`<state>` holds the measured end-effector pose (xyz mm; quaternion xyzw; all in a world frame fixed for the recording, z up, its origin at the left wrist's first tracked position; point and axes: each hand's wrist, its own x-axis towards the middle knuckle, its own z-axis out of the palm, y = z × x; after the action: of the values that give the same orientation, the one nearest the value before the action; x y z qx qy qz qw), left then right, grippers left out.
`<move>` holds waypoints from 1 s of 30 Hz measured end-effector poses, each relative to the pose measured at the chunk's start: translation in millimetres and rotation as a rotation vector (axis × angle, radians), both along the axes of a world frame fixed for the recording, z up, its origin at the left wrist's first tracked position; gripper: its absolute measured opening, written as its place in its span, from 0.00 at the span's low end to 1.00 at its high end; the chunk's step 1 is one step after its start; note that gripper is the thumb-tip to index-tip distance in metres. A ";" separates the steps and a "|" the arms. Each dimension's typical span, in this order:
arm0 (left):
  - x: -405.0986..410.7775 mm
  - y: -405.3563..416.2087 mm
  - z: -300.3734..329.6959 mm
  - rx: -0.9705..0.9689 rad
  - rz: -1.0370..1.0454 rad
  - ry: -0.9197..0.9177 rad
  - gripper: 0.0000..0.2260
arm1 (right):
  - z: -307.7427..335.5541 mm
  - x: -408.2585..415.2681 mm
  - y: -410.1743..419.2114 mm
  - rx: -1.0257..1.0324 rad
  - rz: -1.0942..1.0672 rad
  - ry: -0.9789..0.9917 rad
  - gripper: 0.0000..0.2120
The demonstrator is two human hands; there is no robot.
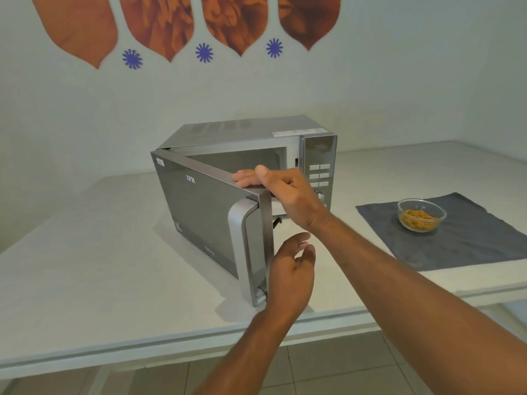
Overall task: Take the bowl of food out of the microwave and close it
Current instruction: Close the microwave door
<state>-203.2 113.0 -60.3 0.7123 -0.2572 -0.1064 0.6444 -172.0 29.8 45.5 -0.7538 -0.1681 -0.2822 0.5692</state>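
So the silver IFB microwave oven [256, 143] sat on the white counter [85, 252] with its dark mirrored door [205, 212] swung about halfway open. The right hand [285, 192] was grasping the door's top outer corner, fingers curled over the top edge and thumb sticking up. The left hand [291, 275] hung just beside the door's free vertical edge, lower down, loosely open with fingers slightly curved, holding nothing; couldn't really tell if it was touching the door or not.

The clear glass bowl of orange-yellow food [421, 215] was already out, sitting upright on a dark grey cloth mat [456, 246] on the counter, off to the right of the microwave and well apart from both hands. What showed of the oven's inside looked bare. The white wall behind had orange leaf-shaped decals [159, 24] and little blue flower marks [204, 52].
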 end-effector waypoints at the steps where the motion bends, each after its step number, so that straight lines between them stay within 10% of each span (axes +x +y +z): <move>1: -0.5 -2.7 1.4 -0.010 0.007 -0.033 0.10 | 0.0 1.3 -7.9 0.004 -0.021 0.002 0.21; 14: 42.9 -27.4 30.9 -0.278 0.278 -0.469 0.07 | -37.6 4.0 -66.4 0.391 -0.478 0.032 0.11; 30: 146.1 -107.0 56.7 0.004 0.159 -0.371 0.08 | -103.5 48.5 -91.3 0.282 -0.691 0.237 0.08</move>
<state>-57.0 6.0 -3.6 0.7391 -0.3141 0.0774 0.5908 -123.5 -61.5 -58.0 -0.7076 0.2029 -0.3884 0.5543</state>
